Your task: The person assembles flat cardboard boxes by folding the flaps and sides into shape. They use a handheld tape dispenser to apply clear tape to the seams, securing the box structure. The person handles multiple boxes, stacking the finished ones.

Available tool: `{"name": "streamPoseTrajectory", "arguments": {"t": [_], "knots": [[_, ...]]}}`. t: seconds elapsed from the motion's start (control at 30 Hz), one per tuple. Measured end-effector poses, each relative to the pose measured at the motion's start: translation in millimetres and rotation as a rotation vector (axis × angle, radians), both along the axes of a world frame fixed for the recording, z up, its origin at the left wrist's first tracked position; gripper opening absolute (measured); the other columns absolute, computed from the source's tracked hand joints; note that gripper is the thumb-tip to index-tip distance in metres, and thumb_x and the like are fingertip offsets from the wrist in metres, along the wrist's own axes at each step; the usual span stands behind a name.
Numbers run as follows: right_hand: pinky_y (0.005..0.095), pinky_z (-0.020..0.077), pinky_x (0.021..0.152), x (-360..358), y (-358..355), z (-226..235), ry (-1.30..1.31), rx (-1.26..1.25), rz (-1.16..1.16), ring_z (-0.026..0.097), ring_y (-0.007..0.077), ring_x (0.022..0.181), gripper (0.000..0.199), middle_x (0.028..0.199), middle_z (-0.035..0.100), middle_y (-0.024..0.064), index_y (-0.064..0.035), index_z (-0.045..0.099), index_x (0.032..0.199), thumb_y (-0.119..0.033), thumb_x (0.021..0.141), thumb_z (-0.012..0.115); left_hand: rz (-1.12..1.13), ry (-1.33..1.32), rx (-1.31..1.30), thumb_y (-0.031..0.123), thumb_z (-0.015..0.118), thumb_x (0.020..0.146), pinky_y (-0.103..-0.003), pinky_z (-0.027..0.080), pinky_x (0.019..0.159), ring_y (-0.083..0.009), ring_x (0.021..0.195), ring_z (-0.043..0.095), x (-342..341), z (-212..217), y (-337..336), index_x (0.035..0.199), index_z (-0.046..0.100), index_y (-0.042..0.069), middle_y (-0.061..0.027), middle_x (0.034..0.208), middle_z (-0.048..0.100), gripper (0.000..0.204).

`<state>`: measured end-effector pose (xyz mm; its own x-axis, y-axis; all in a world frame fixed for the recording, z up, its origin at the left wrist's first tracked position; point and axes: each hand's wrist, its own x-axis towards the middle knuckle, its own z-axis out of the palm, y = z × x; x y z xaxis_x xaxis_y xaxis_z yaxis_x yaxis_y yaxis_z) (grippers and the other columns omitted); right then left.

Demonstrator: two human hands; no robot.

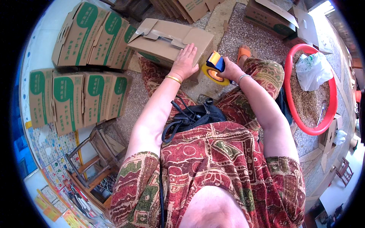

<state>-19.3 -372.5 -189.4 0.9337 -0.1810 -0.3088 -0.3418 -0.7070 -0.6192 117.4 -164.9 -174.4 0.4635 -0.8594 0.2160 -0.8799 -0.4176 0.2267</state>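
Note:
A brown cardboard box [163, 48] sits in front of me by my knees, its top flaps folded in toward the middle seam. A shiny strip, which looks like clear tape, shows along part of that seam. On the box's top, near its right end, my left hand [185, 61] lies flat with the fingers stretched out. Just right of the box, my right hand [232, 71] is closed around a blue and yellow tape dispenser [213, 69] with a yellow-rimmed roll. The dispenser's head is raised beside the box's end. The fingers behind its handle are partly hidden.
Brown cartons with green print stand in two rows [80, 41] at the left. A wooden chair [99, 161] is below them. At the right, a red-rimmed round tray [289, 89] holds brown grain-like bits and a white plastic bag [313, 70]. Open boxes [266, 21] stand at the far right.

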Motion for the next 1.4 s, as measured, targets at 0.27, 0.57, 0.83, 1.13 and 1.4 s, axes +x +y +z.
{"name": "streamPoseTrajectory", "arguments": {"t": [0.27, 0.57, 0.83, 1.13, 1.4], "knots": [[0.0419, 0.0467, 0.085, -4.5, -1.2, 3.3, 0.168, -0.102, -0.019, 0.059, 0.0383, 0.096, 0.067, 0.1, 0.061, 0.0251, 0.0002, 0.042, 0.112, -0.033, 0.063, 0.074, -0.037, 0.031, 0.008, 0.023, 0.065, 0.071, -0.04, 0.023, 0.11, -0.0339, 0.132, 0.027, 4.4, -5.4, -4.6, 0.132, 0.034, -0.002, -0.0209, 0.141, 0.029, 0.073], [0.0421, 0.0492, 0.082, 18.6, 25.4, -8.9, 0.178, -0.206, 0.003, 0.061, 0.0353, 0.095, 0.065, 0.101, 0.062, 0.0212, -0.0026, 0.046, 0.11, -0.039, 0.065, 0.074, 0.084, 0.086, 0.043, 0.029, 0.062, 0.073, -0.046, 0.023, 0.109, -0.0326, 0.13, 0.031, -10.7, -0.7, 0.0, 0.13, 0.04, 0.0, -0.0197, 0.14, 0.033, 0.068], [0.0416, 0.05, 0.081, 15.8, 34.2, -6.7, 0.162, -0.208, 0.004, 0.061, 0.0345, 0.093, 0.062, 0.1, 0.062, 0.0201, -0.0026, 0.047, 0.108, -0.036, 0.064, 0.075, 0.311, -0.087, 0.278, 0.043, 0.07, 0.069, -0.044, 0.036, 0.086, -0.0249, 0.099, 0.053, -17.4, 38.1, -39.9, 0.098, 0.058, 0.009, -0.009, 0.105, 0.053, 0.046], [0.0434, 0.0493, 0.08, 18.9, 31.5, -9.4, 0.134, -0.198, 0.002, 0.061, 0.0374, 0.091, 0.066, 0.095, 0.062, 0.0235, 0.0, 0.044, 0.106, -0.04, 0.063, 0.075, 0.399, -0.018, 0.219, 0.036, 0.076, 0.063, -0.045, 0.038, 0.085, -0.027, 0.104, 0.048, -17.8, 28.6, -47.4, 0.1, 0.056, 0.01, -0.009, 0.106, 0.049, 0.049], [0.0417, 0.0481, 0.084, 22.1, 21.6, -16.8, 0.166, -0.095, 0.005, 0.059, 0.035, 0.098, 0.077, 0.105, 0.061, 0.0204, -0.0048, 0.045, 0.113, -0.042, 0.055, 0.081, 0.111, 0.19, 0.087, 0.032, 0.078, 0.061, -0.053, 0.028, 0.1, -0.0328, 0.129, 0.029, -10.9, 14.2, 9.8, 0.125, 0.044, 0.013, -0.0128, 0.14, 0.032, 0.075]]}}
